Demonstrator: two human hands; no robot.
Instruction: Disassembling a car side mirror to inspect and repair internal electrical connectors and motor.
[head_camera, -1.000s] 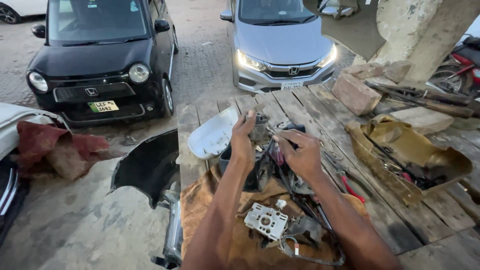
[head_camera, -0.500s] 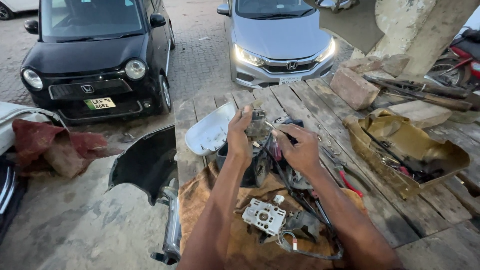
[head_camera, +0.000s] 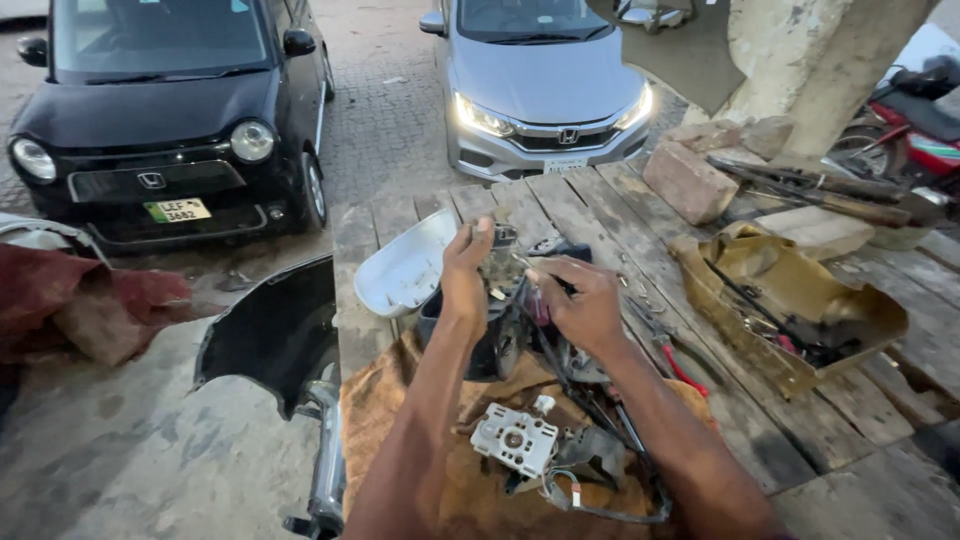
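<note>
Nearest to the person lies a brown cloth (head_camera: 420, 450) spread over the wooden table (head_camera: 800, 420), likely there to catch little bits, and on it rests a small white plastic part (head_camera: 515, 440) with dark wires beside it. Just above that, both hands are up around a small grey metal piece (head_camera: 503, 262) with wires hanging from it. The left hand (head_camera: 465, 285) wraps around its left side, thumb up, likely to hold it steady. The right hand (head_camera: 585, 305) has its fingers pressed together, pinching something thin at the piece; it is too small to tell what. Just left of the hands sits a white mirror cover (head_camera: 405, 268), hollow side up. Red-handled pliers (head_camera: 672, 355) lie near the right arm. Further right is a torn yellow box (head_camera: 790, 310) with tools inside. Far off stand a black car (head_camera: 165, 110) and a silver car (head_camera: 545, 85)
</note>
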